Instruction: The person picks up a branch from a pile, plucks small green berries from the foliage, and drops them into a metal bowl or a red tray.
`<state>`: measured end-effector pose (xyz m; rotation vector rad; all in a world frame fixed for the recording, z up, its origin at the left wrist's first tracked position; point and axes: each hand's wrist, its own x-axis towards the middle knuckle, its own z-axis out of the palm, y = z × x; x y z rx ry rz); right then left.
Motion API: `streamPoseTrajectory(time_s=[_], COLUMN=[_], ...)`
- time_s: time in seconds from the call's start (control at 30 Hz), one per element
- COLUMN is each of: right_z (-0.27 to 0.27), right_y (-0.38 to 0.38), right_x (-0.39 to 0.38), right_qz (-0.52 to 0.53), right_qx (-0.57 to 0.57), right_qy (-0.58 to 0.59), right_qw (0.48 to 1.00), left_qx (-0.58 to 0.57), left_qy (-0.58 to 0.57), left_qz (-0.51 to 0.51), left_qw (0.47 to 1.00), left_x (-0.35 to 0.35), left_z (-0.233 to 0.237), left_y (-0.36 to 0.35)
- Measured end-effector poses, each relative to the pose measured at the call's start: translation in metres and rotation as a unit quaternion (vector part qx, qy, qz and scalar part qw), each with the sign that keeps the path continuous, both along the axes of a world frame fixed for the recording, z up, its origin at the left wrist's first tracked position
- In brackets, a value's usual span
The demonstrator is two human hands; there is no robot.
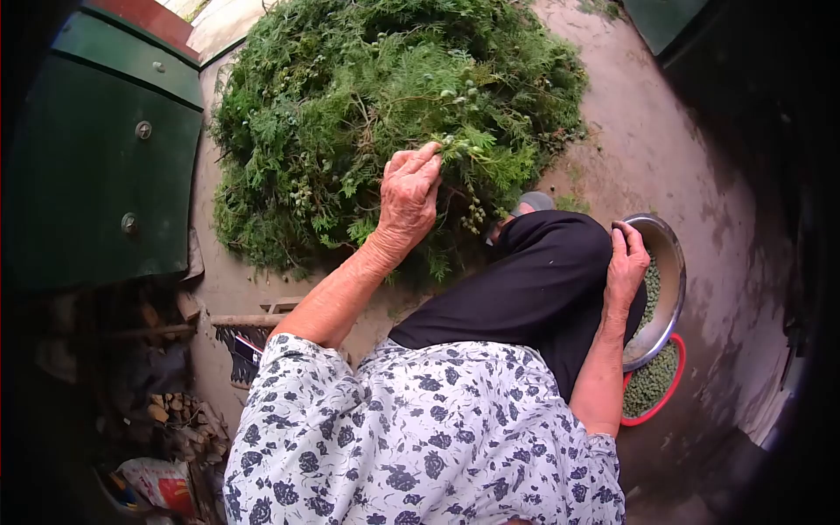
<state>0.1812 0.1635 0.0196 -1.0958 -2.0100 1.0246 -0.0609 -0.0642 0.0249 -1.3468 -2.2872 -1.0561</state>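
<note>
Here's my left hand (409,197), out over the near side of the big heap of cypress branches (350,114), and it's got a leafy sprig (468,147) pinched between thumb and fingers, small pale-green cones showing on it! The heap sprawls across the far middle of the concrete floor (652,153), just right of the green cabinet (96,166) along the floor's left edge. Over to my right hand (627,267): fingers bent, down by my raised knee in black trousers (534,262), right at the near-left side of the steel bowl (669,254); whether anything is in that grip, I can't tell. Green cones (652,293) lie in the bowl, towards the floor's right side, and closer to me a red-rimmed container (679,372) holds more of them, its far edge up against the bowl. Down in the floor's near-left corner, there's chopped firewood (184,420), with a printed sack (162,484) beside it.
</note>
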Motion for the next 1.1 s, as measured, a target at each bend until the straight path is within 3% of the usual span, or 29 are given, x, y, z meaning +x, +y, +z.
streamPoseTrajectory(time_s=[0.27,0.33,0.37,0.43,0.53,0.7,0.83,0.93,0.97,1.1], right_z=[0.004,0.002,0.001,0.004,0.003,0.002,0.003,0.004,0.004,-0.002], right_y=[-0.003,-0.002,-0.001,-0.001,-0.002,0.000,-0.001,-0.001,-0.001,0.001], right_x=[-0.004,-0.005,-0.004,-0.004,-0.003,-0.002,-0.003,0.000,0.002,0.003], right_qz=[-0.004,-0.004,-0.011,-0.011,-0.006,-0.009,-0.019,-0.010,-0.011,-0.005], right_qx=[0.025,0.018,0.014,0.025,0.030,0.043,0.039,0.031,0.030,0.055], right_qy=[-0.010,-0.010,-0.011,-0.012,-0.012,-0.028,-0.020,-0.028,-0.028,-0.010], right_qw=[1.000,1.000,1.000,1.000,0.999,0.999,0.999,0.999,0.999,0.998], left_qx=[-0.044,-0.037,-0.009,0.037,0.077,0.025,-0.055,-0.044,-0.045,0.008], left_qy=[-0.016,-0.094,-0.057,-0.131,-0.150,-0.101,-0.104,-0.232,-0.231,-0.038], left_qz=[-0.005,-0.031,-0.019,0.005,0.098,0.204,0.183,0.123,0.122,0.237], left_qw=[0.999,0.994,0.998,0.991,0.981,0.973,0.976,0.964,0.964,0.971], left_x=[0.032,0.026,0.020,0.018,-0.001,-0.054,-0.069,-0.073,-0.070,-0.069], left_z=[-0.027,-0.046,-0.054,-0.051,-0.041,-0.044,-0.056,-0.062,-0.067,-0.076], left_y=[0.025,0.022,0.018,0.009,-0.004,-0.001,0.019,0.017,0.013,-0.007])
